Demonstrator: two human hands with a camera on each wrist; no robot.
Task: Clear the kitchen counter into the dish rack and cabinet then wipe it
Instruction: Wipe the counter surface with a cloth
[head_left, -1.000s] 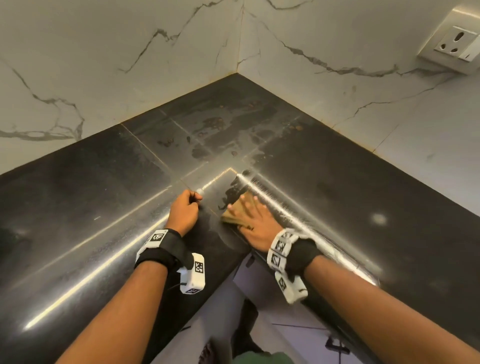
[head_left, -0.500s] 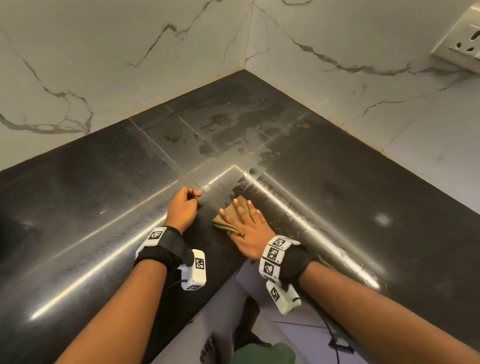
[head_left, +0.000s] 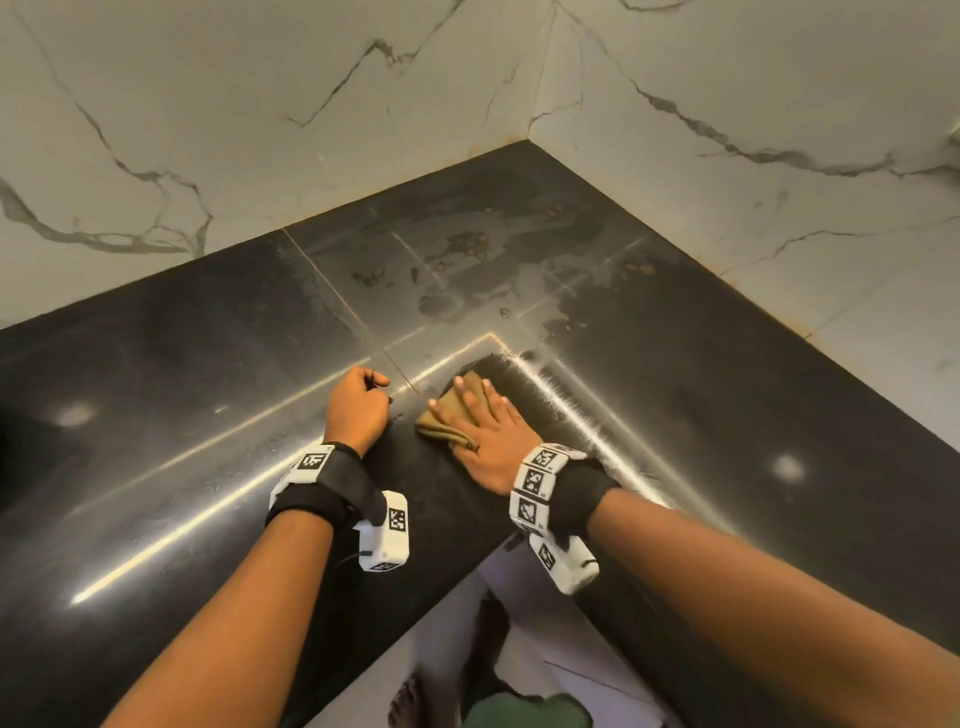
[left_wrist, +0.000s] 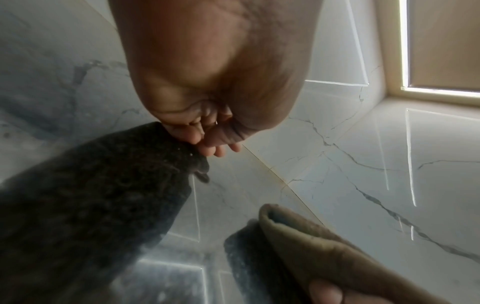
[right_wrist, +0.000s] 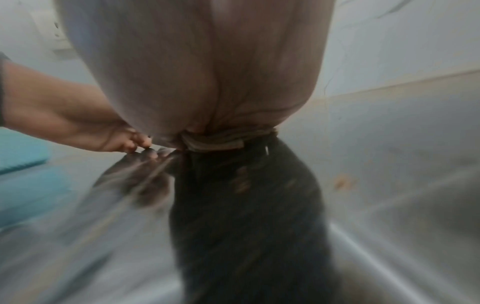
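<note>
A: Table (head_left: 779, 415) looks cleared, wiping underway. Right hand (head_left: 488, 441) presses the tan cloth (head_left: 447, 415) flat near the front inner corner, fingers straight.

B: Yep, left hand (head_left: 358, 410) clenched, holding nothing. Smears (head_left: 467, 270) toward the back corner still need a pass.

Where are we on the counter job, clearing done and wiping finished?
Clearing looks done: no dishes show on the black counter. Wiping is in hand: the right hand presses a folded brown cloth flat near the inner corner, while the left hand rests fisted beside it. Left: the smeared stains toward the wall corner.
</note>
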